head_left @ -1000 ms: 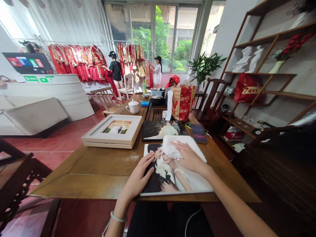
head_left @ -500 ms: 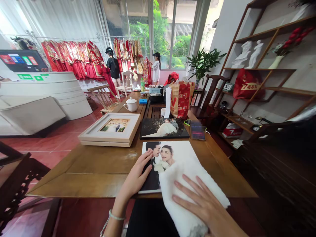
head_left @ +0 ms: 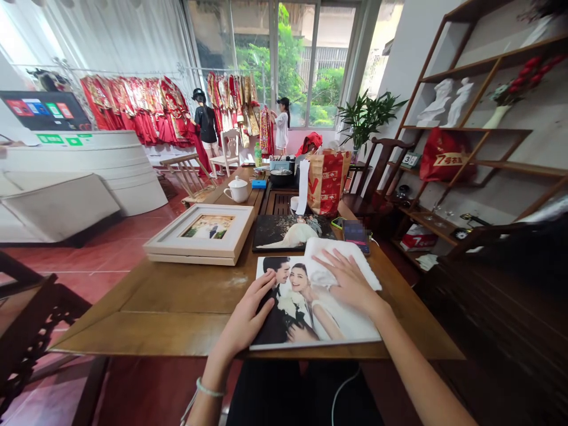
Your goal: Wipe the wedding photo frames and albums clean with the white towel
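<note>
A wedding photo panel (head_left: pixel 296 319) of a couple lies flat near the table's front edge. My left hand (head_left: pixel 251 310) rests on its left side, fingers stretched over the dark suit. My right hand (head_left: pixel 348 278) lies spread on a white cloth (head_left: pixel 364 269), pressing it against the panel's upper right corner. The cloth overlaps the panel's far edge and covers that corner. Just behind is a dark photo panel (head_left: pixel 293 234) with a white gown on it, close to the cloth. To the left sits a pale framed photo (head_left: pixel 199 234), apart from both hands.
A phone (head_left: pixel 356 235) lies at the right, with a paper bag (head_left: pixel 328 180) behind it. A white lidded cup (head_left: pixel 237 189) stands farther back on the wooden table (head_left: pixel 177 307). Shelves (head_left: pixel 479 127) rise at the right. Two people stand by red garments (head_left: pixel 137 109).
My right hand has pushed the white cloth away from me, from the panel's near right side to its far right corner. More of the photo shows. My left hand has stayed in place.
</note>
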The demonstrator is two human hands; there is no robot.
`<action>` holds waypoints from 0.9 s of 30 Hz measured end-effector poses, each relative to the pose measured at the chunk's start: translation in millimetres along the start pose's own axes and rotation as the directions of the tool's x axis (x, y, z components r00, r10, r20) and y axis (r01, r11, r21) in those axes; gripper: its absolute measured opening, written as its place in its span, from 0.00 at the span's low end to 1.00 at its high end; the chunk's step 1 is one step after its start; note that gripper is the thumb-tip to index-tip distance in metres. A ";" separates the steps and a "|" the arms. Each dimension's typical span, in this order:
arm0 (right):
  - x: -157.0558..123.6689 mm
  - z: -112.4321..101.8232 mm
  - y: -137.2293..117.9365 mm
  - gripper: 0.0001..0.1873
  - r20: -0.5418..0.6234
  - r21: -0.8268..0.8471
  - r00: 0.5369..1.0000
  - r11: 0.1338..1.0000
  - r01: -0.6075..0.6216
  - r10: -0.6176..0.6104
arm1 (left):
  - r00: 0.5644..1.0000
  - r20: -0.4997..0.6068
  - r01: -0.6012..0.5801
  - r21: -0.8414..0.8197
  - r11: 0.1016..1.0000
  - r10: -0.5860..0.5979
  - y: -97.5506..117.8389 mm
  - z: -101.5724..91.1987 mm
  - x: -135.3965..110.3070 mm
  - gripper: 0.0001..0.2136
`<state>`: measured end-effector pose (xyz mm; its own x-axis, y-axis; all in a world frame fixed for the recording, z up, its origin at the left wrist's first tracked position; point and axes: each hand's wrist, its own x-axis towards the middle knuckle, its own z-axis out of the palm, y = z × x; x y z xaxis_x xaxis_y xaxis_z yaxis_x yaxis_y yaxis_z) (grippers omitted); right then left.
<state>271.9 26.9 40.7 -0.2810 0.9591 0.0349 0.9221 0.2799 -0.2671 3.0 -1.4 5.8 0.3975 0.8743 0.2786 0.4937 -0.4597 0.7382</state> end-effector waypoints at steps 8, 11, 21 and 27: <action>-56.0 -0.5 -51.4 0.52 0.124 0.119 0.936 0.941 0.317 -0.331 | 1.000 -0.017 0.007 0.005 1.000 -0.007 -2.8 2.1 1.4 0.19; -100.2 -0.8 -49.3 0.52 0.165 0.157 0.912 0.922 0.353 -0.377 | 1.000 -0.015 0.013 0.002 1.000 -0.013 -2.1 2.2 1.5 0.20; -90.8 -1.2 8.6 0.51 0.080 0.075 0.979 0.981 0.180 -0.186 | 1.000 0.004 0.015 0.005 1.000 -0.015 1.3 0.3 0.6 0.20; -5.0 -8.5 24.5 0.47 0.058 0.060 0.991 0.992 0.114 -0.117 | 1.000 0.002 0.015 0.002 1.000 -0.015 -0.2 1.8 2.2 0.20</action>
<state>298.2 29.4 42.2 -0.4020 0.9156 0.0099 0.8665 0.3839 -0.3191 5.2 0.3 5.1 0.3917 0.8806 0.2665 0.5008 -0.4470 0.7412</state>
